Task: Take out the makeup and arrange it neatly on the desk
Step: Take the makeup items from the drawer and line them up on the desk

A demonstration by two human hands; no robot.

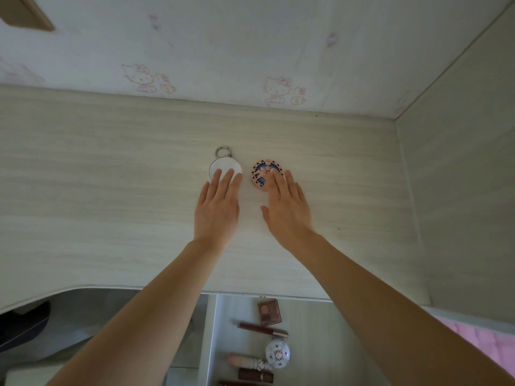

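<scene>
Two round compacts lie side by side on the pale wood desk (111,176). The white compact (224,166) has a metal ring (223,152) at its far side; straight fingertips of my left hand (218,207) rest on its near edge. The pink compact with a blue butterfly pattern (263,174) lies to its right, and the straight fingers of my right hand (287,206) touch its near right side. Below the desk's front edge an open drawer (211,330) holds more makeup: a brown palette (269,310), a dark red tube (262,329), a white round case (277,352), a pink stick (245,361) and a brown tube (255,375).
A wall with cartoon cat stickers (276,89) runs along the desk's back. A side panel (459,162) closes off the right. A pink cloth (479,338) shows at the lower right, and a dark shape (22,321) sits under the desk at the lower left.
</scene>
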